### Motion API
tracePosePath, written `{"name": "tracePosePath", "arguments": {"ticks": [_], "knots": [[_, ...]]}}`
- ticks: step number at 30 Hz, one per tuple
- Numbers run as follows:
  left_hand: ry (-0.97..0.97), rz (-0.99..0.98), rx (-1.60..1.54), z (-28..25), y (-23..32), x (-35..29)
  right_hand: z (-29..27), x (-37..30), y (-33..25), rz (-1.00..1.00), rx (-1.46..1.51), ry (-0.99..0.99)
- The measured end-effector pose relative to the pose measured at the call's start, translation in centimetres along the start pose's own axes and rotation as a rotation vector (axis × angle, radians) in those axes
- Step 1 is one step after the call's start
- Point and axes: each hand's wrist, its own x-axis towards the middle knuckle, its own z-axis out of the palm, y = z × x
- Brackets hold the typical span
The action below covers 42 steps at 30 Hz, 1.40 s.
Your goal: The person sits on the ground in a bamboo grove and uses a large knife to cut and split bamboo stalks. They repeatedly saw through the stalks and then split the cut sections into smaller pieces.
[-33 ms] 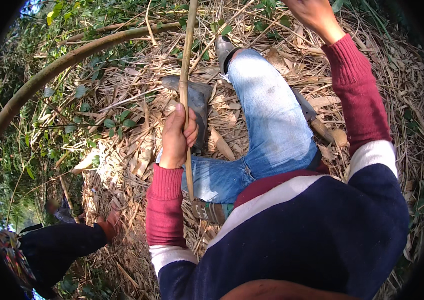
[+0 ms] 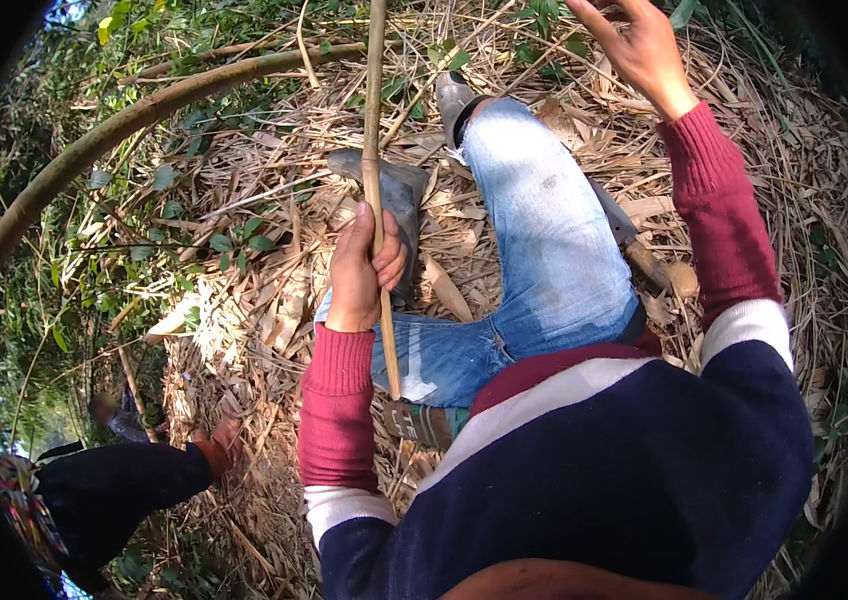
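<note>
A thin bamboo pole (image 2: pixel 372 120) stands nearly upright before me, its top running out of view. Around its lower part my left hand (image 2: pixel 364 265) is wrapped, thumb pointing up along it. The pole's bottom end reaches down over my jeans to a dark cloth bundle (image 2: pixel 422 425) by my waist. My right hand (image 2: pixel 636 55) is raised at the upper right, away from the pole. Its fingers look apart, nothing shows in them, and some tips are cut off by the frame edge. Beside my bent leg lies a broad-bladed knife (image 2: pixel 649 266) with a wooden handle, partly hidden.
A thick bamboo stem (image 2: pixel 134 120) arches across the upper left. Dry leaves and stalks (image 2: pixel 464 240) cover the ground around my boots (image 2: pixel 404 200). Green undergrowth (image 2: pixel 44 330) grows at left. Another person's dark sleeve (image 2: pixel 124 490) and hand (image 2: pixel 227 437) show at the lower left.
My right hand has come down a little, so more of its fingers show. The pole has tilted slightly, its lower end moving right with my left hand.
</note>
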Motion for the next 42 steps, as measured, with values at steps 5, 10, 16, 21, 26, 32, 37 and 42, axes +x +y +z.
{"name": "tracePosePath", "arguments": {"ticks": [5,10,16,21,26,32,37,42], "knots": [[-0.308,0.046,-0.544,-0.6,0.9,2.5,-1.0,-25.2,4.0,0.53,-0.406,-0.655],[-0.216,0.114,-0.54,-1.5,2.0,4.3,-3.0,-36.1,0.5,0.677,-0.559,-0.88],[0.301,0.376,0.017,-1.3,3.1,4.9,-1.0,-34.7,3.4,0.668,-0.617,-0.967],[0.161,0.524,-0.01,-0.2,4.7,2.4,0.1,-35.9,5.2,0.74,-0.561,-0.95],[-0.054,0.572,-0.165,1.7,6.9,-0.3,0.3,-37.4,6.0,0.716,-0.56,-0.914],[-0.118,0.588,-0.25,3.3,8.0,-1.3,0.3,-37.6,6.4,0.715,-0.575,-0.922],[-0.227,0.539,-0.392,3.0,7.9,-1.0,0.4,-39.0,7.6,0.656,-0.584,-0.883],[-0.212,0.488,-0.423,2.4,8.2,-2.5,0.6,-37.5,6.4,0.734,-0.561,-0.921]]}}
